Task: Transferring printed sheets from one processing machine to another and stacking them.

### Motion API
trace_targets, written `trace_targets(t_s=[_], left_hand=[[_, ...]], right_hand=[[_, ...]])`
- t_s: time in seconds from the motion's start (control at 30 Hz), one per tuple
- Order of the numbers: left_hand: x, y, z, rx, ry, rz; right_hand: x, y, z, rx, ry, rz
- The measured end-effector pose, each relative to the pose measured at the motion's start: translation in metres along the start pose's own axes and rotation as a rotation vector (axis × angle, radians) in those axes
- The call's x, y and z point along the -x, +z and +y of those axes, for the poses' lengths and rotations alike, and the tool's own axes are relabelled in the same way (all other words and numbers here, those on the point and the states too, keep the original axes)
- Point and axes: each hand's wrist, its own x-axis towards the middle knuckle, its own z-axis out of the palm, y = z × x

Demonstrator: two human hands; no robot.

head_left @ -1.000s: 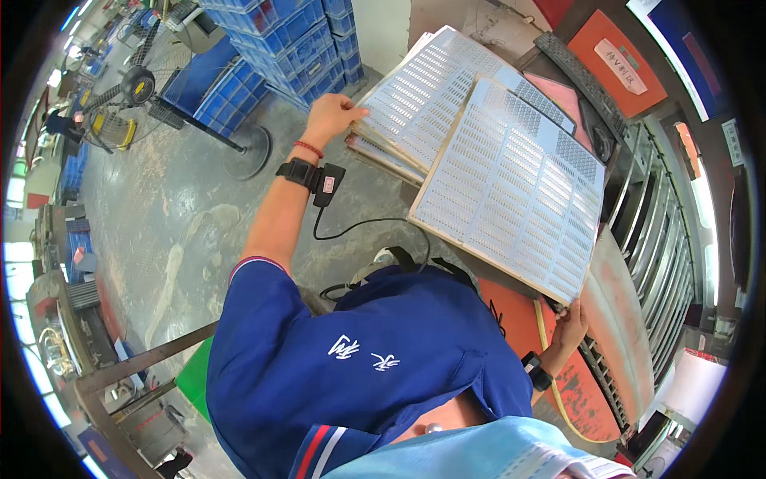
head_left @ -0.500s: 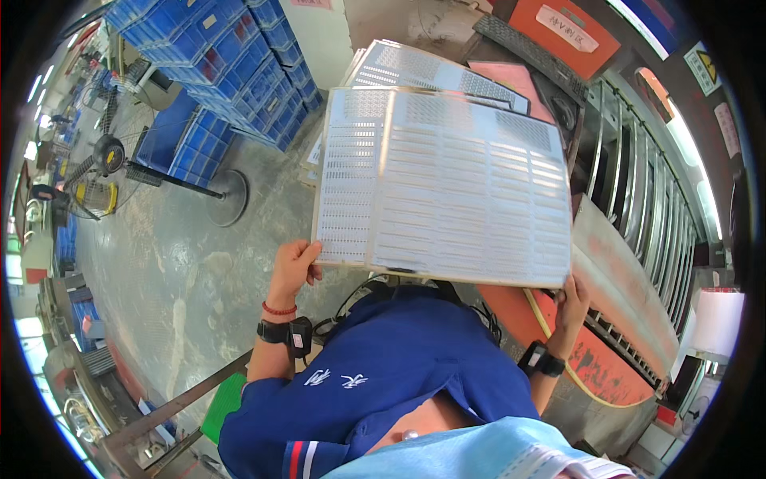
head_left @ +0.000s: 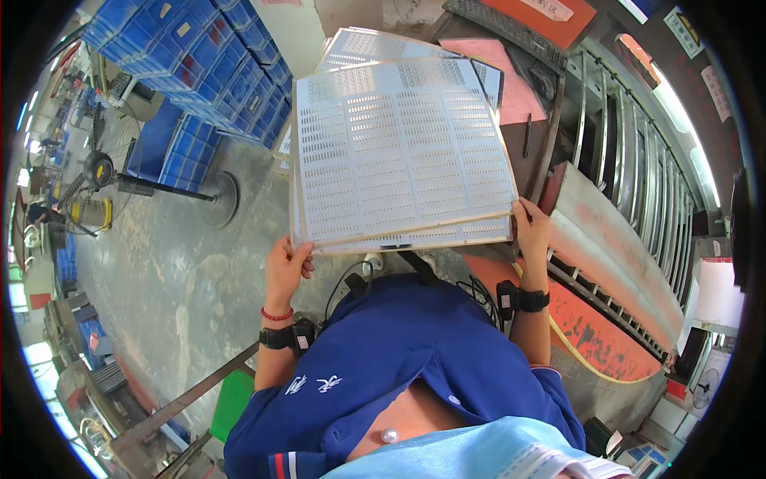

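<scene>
A large pale panel (head_left: 403,160), marked with rows of small metallic-looking pads, lies nearly flat before me, its near edge toward my body. My left hand (head_left: 287,260) pinches its near left corner between thumb and fingers. At the near right corner, my right hand (head_left: 532,227) is closed on the edge, thumb on top. Another similar panel (head_left: 471,233) shows just beneath along the near edge; whether my fingers hold that one too I cannot tell. More such panels (head_left: 375,44) are stacked askew behind, partly covered by the top one.
Right of the panels, a brown table (head_left: 536,148) carries a pink sheet (head_left: 511,76) and a dark pen (head_left: 527,136). Metal rails (head_left: 630,176) and an orange machine part (head_left: 606,331) stand at the right. Blue crates (head_left: 199,72) and a pedestal fan (head_left: 100,169) are at the left.
The panel in my hands has shifted left and turned; its near edge now lies over another panel. My right hand has moved left and farther away. The pen has come into sight.
</scene>
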Motion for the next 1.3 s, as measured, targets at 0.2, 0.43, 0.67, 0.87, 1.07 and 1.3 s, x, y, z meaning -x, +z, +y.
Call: trace_targets(t_s=[0.2,0.43,0.67,0.87,1.07,1.3], left_hand=[[-0.010,0.002,-0.005,-0.100,-0.076,0.151],[-0.018,-0.006,-0.007,0.000,-0.043,0.055],[-0.027,-0.014,-0.007,0.125,0.008,0.016],[-0.027,-0.026,-0.005,0.252,-0.065,-0.040],[-0.023,-0.021,0.008,0.204,-0.148,-0.102],[-0.029,-0.022,-0.003,0.172,-0.176,-0.109]], right_hand=[[-0.003,-0.010,-0.011,-0.210,0.137,-0.311],[-0.004,-0.015,-0.002,-0.661,0.362,-0.452],[0.002,-0.020,0.008,-0.621,0.529,-0.404],[0.001,-0.014,-0.001,-0.573,0.376,-0.471],[0.001,-0.009,0.019,-0.597,0.401,-0.493],[-0.004,-0.006,0.023,-0.619,0.345,-0.530]])
